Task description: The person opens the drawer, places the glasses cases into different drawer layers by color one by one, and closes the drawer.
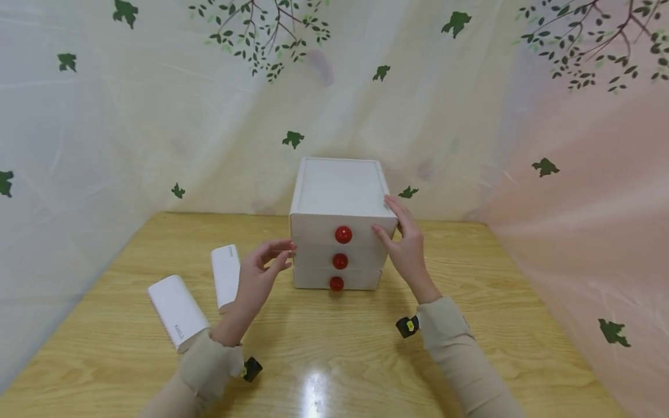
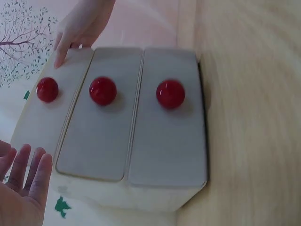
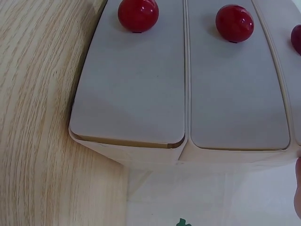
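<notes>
A white cabinet of three stacked drawers (image 1: 342,186) stands on the table, each drawer front bearing a round red knob (image 1: 342,234). All three drawers are closed or nearly so. My right hand (image 1: 405,247) is at the cabinet's upper right front corner, its thumb on the top drawer's front and its fingers along the right edge. At the cabinet's left side is my left hand (image 1: 258,276), fingers extended and nothing held; whether its fingertips touch the side I cannot tell. In the left wrist view, the left hand's fingers (image 2: 36,176) show beside the top drawer (image 2: 40,115).
Two white rounded slabs with small lettering, resembling power banks, lie left of the cabinet: a nearer one (image 1: 177,310) and a farther one (image 1: 226,273), partly behind my left wrist. A leaf-patterned curtain (image 1: 355,110) hangs behind the wooden table (image 1: 334,337).
</notes>
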Motion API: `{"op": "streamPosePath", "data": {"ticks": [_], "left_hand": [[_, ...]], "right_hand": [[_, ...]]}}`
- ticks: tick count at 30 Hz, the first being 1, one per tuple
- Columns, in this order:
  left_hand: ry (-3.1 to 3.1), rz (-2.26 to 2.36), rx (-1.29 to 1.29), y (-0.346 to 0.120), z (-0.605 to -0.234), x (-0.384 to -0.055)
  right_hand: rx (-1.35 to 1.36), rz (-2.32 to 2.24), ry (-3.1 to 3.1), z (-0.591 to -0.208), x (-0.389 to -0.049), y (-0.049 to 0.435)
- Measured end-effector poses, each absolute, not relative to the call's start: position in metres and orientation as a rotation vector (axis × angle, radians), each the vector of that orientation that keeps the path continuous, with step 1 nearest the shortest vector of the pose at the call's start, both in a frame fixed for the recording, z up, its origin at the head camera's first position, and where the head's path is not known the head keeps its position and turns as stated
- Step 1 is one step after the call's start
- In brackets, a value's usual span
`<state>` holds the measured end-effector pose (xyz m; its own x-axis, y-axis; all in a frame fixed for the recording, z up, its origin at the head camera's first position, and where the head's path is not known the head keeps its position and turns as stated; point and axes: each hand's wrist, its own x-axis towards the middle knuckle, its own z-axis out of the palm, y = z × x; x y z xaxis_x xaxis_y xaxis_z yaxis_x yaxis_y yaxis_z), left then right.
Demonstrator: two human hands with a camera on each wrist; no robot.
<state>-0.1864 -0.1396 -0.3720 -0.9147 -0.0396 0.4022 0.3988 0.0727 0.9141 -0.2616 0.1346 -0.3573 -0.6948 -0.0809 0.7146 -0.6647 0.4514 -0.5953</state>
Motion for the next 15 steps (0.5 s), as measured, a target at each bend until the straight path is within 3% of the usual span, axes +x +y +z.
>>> {"op": "streamPosePath", "data": {"ticks": [15], "left_hand": [[-2.194,-2.447,-0.181,-0.113,-0.397,-0.181]], "right_hand": [[0.624,1.250,-2.064,-0.360,-0.261,0.134]]}}
